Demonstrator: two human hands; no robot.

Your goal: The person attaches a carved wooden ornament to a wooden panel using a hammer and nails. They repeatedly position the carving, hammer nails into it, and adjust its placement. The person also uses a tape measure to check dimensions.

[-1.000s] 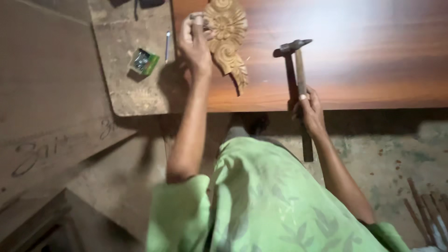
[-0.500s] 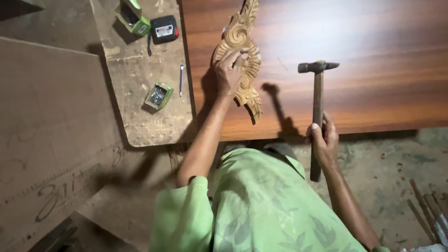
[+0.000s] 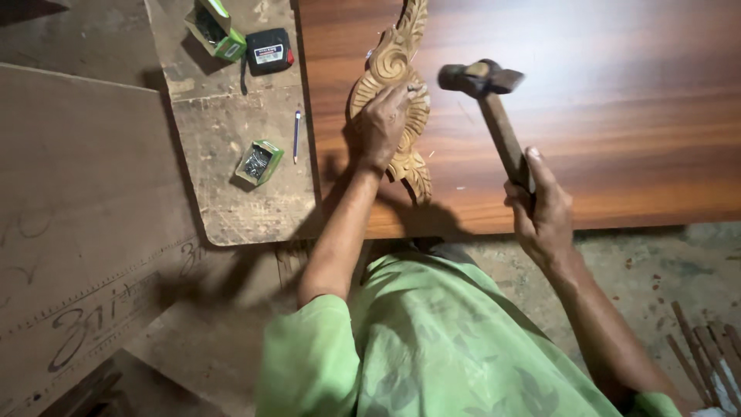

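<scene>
A carved wooden scroll ornament (image 3: 395, 69) lies on a polished reddish-brown panel (image 3: 602, 116). My left hand (image 3: 382, 123) rests on the middle of the ornament, fingers pinched as if around a small nail that is too small to make out. My right hand (image 3: 540, 205) grips the wooden handle of a hammer (image 3: 486, 93). The hammer's steel head hovers just right of my left fingers, above the panel.
A dusty board (image 3: 239, 185) left of the panel carries an open green box of nails (image 3: 258, 162), a pencil (image 3: 296, 135), a black tape measure (image 3: 268, 50) and another green box (image 3: 218, 27). Plywood sheets (image 3: 77, 232) lie further left. Sticks (image 3: 706, 347) lie on the floor at right.
The hammer has swung left toward my left hand and the ornament. My left hand has shifted slightly on the carving, and the view has moved closer.
</scene>
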